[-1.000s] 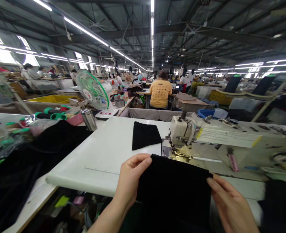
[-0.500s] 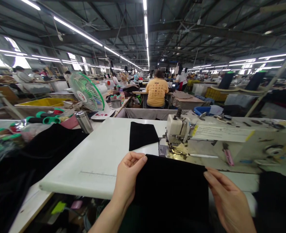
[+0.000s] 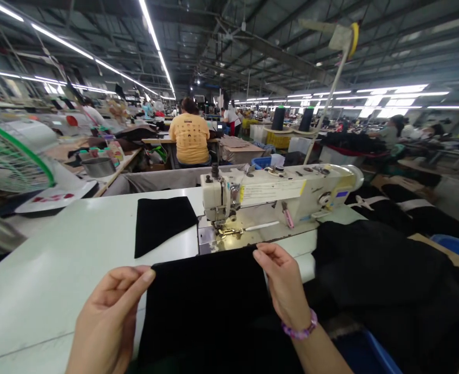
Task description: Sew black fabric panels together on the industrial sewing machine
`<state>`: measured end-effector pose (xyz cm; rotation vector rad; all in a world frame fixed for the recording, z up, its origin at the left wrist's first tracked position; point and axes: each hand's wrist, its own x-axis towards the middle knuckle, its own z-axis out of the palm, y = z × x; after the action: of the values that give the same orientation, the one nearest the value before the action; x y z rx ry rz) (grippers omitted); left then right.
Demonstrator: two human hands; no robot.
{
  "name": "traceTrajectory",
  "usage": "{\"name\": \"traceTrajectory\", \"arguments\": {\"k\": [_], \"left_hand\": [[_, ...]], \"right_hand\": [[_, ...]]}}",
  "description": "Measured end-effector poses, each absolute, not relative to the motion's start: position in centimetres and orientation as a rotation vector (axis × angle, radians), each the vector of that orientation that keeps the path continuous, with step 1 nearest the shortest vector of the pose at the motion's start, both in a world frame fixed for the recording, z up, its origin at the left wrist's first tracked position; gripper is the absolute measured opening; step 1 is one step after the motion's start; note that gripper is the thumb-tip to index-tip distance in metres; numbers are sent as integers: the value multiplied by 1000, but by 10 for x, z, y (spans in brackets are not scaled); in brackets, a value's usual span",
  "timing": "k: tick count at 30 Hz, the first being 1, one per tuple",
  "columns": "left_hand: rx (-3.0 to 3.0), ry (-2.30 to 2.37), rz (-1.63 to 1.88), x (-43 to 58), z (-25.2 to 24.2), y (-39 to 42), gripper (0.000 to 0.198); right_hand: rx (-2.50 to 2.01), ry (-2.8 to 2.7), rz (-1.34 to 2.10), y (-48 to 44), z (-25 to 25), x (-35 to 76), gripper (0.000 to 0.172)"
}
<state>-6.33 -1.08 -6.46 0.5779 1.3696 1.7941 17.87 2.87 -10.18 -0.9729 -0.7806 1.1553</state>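
The black cloth is hanging between the hands, its far edge now rising toward the right, where earlier it was sloping down. The left hand is pinching its far left corner, thumb against fingers; the right hand is likewise gripping the far right corner. Beyond the cloth, another black piece is lying on the table, left of the sewing machine. The view is now facing farther right, showing more of the dark fabric heap there.
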Motion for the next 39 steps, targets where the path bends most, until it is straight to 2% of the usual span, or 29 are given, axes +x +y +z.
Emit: {"name": "traceTrajectory", "arguments": {"k": [7,12,15,18,21,25,30,39], "left_hand": [[753,1522,1726,-69,-67,-10,48],[1250,1698,1626,-80,-17,2,40],[1734,1698,1409,-79,9,37,25],[2099,1693,947,-71,-7,87,13],[2131,1594,757,-57,-56,126,17],[2110,1533,711,-45,-106,142,16],[2071,1561,734,-45,-112,145,19],[1992,1700,824,-31,-119,170,19]], "right_hand": [[-971,-874,1106,38,-105,182,27],[-1005,-1412,1164,24,-95,183,15],[-953,-1586,1326,3,-97,175,13],[-985,-1514,1460,-15,-116,165,12],[-1165,-1516,1288,-24,-147,158,7],[-1122,-1726,911,-24,-175,158,15],[-930,-1927,491,-18,-175,164,29],[-925,-2055,175,4,-168,165,25]]}}
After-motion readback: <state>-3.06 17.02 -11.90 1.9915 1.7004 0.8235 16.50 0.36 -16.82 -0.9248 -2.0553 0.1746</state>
